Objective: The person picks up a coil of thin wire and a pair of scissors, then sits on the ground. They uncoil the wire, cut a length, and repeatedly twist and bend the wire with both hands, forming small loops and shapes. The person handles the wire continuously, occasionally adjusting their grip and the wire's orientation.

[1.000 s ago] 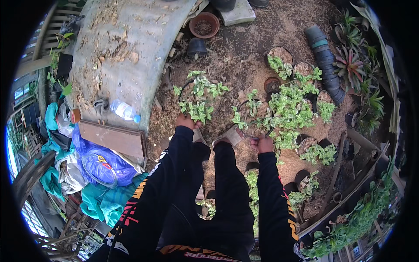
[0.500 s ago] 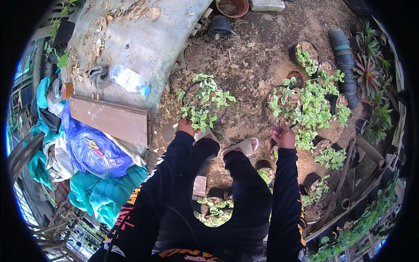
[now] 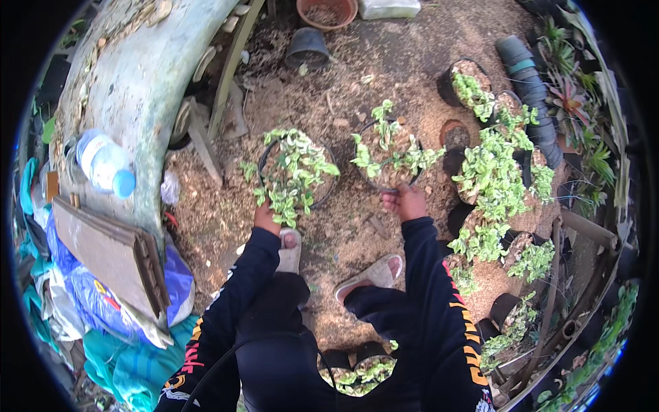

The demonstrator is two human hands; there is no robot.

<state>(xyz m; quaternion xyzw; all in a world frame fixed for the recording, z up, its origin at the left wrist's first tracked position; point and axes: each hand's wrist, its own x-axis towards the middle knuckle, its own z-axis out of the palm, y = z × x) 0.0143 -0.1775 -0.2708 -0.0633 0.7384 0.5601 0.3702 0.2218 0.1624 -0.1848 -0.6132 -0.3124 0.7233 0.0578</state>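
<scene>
Left hand (image 3: pixel 266 218) grips near rim of black pot of variegated plant (image 3: pixel 294 172), pot low over sawdust ground (image 3: pixel 343 226). Right hand (image 3: pixel 405 201) closed on rim of second potted plant (image 3: pixel 388 152), held level so soil stays in. Potted group (image 3: pixel 494 172) just right. Water bottle (image 3: pixel 104 163) on curved concrete slab (image 3: pixel 130 82), left.

Soft, even daylight falls over the scene, with no hard shadows; only faint shade lies under the pots (image 3: pixel 296 172) and beside the sleeves (image 3: pixel 439 302). The middle is sharp: leaves and sawdust (image 3: pixel 343 226) show clear grain. A black ring frames the round fisheye view. Toward the rim things bend and smear, most at 3 and 9 o'clock, with blue fringing at 4 and 8 o'clock. The bottle (image 3: pixel 104 163) shows a mild sheen. The dark clothing at 6 o'clock loses detail.
</scene>
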